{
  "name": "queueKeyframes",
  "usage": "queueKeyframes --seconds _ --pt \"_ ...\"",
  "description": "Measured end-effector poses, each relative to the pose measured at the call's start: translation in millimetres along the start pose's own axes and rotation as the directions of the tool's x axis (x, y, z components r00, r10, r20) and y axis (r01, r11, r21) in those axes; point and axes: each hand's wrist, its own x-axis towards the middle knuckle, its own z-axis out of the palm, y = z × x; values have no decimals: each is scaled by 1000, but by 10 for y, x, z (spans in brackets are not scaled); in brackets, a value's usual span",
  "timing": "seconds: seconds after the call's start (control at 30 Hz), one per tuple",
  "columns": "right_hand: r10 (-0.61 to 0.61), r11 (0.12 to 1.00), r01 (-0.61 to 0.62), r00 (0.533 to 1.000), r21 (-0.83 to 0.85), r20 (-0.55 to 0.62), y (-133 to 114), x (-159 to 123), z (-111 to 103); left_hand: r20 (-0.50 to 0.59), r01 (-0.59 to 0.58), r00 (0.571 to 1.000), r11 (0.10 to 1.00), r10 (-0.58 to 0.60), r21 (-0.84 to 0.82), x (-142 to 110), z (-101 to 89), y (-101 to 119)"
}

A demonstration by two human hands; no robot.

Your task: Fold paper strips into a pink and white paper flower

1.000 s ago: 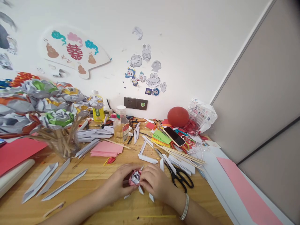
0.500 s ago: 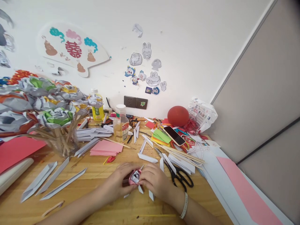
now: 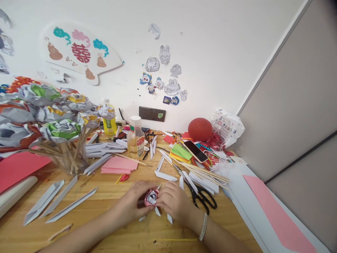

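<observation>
Upper left, a fan-shaped board (image 3: 81, 52) bears a red 囍. Left of centre, the writing on a yellow bottle (image 3: 109, 125) is too small to read. At lower centre, the left hand (image 3: 135, 199), thumb and fingers in a half-open C, grips a folded paper piece (image 3: 151, 198), pink outside, layered white and dark within. Above, a clear bottle (image 3: 134, 142) carries an illegible label. The right hand (image 3: 172, 200), knuckles bent, pinches the piece's right edge.

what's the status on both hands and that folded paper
Left hand holding pink-and-white folded paper. Right hand at its near edge. Black-handled scissors lying beside right hand.
</observation>
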Motion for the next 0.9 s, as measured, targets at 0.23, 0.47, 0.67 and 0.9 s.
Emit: queueKeyframes --seconds 0.23,0.47,0.67,0.9 --pt "231 935 -227 973 274 17 -21 -22 -32 11 -10 1000 1000 10 12 7 -11 13" --pt "322 896 -311 946 316 19 -63 -4 -29 16 -7 1000 1000 7 9 0 -2 -15" --pt "303 917 -291 953 271 -2 -75 -12 -23 -2 -38 999 999 38 27 -2 17 -41" --pt "255 953 -256 967 160 22 -77 -20 -13 2 -29 1000 999 29 40 -13 17 -38"
